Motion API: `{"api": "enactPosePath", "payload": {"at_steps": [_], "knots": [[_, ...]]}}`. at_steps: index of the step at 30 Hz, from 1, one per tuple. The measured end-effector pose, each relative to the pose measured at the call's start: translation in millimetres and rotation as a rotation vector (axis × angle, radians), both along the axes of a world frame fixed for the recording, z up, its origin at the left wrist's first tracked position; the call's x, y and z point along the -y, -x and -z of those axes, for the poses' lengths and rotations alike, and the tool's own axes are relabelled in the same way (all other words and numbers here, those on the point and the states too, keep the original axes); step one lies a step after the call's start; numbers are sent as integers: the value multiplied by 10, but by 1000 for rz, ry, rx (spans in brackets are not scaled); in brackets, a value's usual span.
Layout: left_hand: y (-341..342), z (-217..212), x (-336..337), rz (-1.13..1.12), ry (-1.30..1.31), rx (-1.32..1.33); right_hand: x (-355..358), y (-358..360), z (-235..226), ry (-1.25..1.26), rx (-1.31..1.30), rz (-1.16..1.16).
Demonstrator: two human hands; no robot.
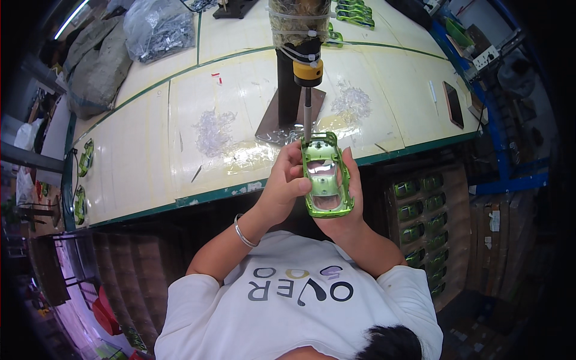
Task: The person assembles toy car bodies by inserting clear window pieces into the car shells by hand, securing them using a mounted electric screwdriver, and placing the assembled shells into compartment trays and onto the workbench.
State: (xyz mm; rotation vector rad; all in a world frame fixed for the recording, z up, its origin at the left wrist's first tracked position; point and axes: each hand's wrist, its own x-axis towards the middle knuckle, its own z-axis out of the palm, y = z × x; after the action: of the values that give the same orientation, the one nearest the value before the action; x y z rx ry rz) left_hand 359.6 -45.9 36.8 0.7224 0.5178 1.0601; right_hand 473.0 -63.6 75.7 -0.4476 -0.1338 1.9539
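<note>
A shiny green toy car body shell point(324, 166) is held between my two hands, its hollow underside facing up and its window gaps showing. My left hand point(284, 187) grips its left side, the thumb laid over the edge. My right hand point(346, 210) cups it from below and along the right side, fingers closed round it. Straight above the shell's far left corner comes the thin metal shaft point(308, 117) of an upright tool with a yellow collar point(308, 72), its upper body wrapped in clear tape and cable ties. The shaft's tip meets or nearly meets that corner.
Behind the shell a dark metal stand base point(270, 123) rests on the white table point(138, 144). Piles of small clear plastic pieces point(214, 132) flank it. A phone point(453, 104) lies at right. Below, a tray point(459, 240) holds several green shells. Grey sacks point(99, 66) sit far left.
</note>
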Motion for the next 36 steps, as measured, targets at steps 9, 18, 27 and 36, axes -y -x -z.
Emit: {"api": "enactPosePath", "payload": {"at_steps": [9,18,27,36], "knots": [[-42,-104,12,-2,8,-111,-46,-103,228,-1,113,97],[-72,-18,27,-40,-116,-156,-135,-142,343,-178,77,44],[16,-39,214,-52,-263,-242,-348,-346,440,-81,-183,-336],[82,-91,283,23,-382,-261,-364,-341,331,-9,-369,-401]]}}
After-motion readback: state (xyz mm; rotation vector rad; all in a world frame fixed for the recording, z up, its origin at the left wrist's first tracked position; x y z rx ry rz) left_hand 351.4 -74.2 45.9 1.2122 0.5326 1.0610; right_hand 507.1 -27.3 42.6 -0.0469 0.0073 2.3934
